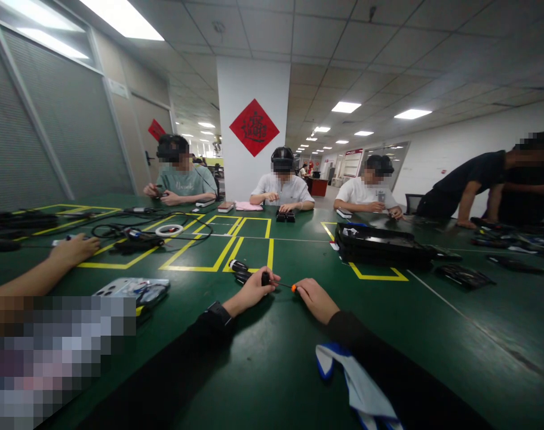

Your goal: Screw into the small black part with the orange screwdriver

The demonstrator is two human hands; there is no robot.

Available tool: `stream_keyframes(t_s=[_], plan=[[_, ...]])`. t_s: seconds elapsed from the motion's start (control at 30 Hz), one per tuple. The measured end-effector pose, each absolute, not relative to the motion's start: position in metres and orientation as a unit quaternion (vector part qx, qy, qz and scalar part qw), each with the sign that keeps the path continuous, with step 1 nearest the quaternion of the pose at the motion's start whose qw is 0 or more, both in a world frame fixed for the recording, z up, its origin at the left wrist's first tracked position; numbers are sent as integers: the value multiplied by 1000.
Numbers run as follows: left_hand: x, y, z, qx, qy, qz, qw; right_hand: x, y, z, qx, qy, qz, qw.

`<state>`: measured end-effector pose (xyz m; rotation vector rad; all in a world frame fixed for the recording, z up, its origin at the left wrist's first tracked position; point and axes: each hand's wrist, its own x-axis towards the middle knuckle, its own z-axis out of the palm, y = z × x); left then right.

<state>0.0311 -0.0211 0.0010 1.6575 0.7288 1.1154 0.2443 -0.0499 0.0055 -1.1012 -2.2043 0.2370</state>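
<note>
Near the middle of the green table (263, 334), my left hand (252, 291) is closed around the black handle of a screwdriver (265, 278). Its thin shaft points right, toward my other hand. My right hand (316, 298) pinches a small orange piece (294, 288) at the far end of the shaft; whether the two touch is too small to tell. Just beyond my left hand lie black tools with white-tipped handles (239, 266). A white and blue glove (355, 379) rests by my right forearm.
Black open case (383, 243) stands at right, with flat black items (464, 276) beside it. Cables (132, 230) and a white tape ring (169, 230) lie left. A clear-topped box (135, 289) is near a neighbour's arm (34, 272). Several people sit or lean across the table.
</note>
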Motion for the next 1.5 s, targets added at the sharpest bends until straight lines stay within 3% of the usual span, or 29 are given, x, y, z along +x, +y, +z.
stream_keyframes(t_s=[0.3,0.53,0.8,1.03,1.33,1.5], plan=[[34,-21,1,721,356,470,364,247,-48,7,-452,-800,153,363],[33,-22,2,724,374,474,332,245,-50,11,-427,-827,114,349],[34,-25,6,727,376,465,336,244,-52,9,-444,-808,149,358],[33,-25,6,724,368,468,348,244,-48,8,-440,-822,104,346],[33,-26,6,720,352,475,362,244,-50,7,-444,-795,170,376],[32,-26,6,720,359,470,362,244,-49,8,-440,-814,123,359]])
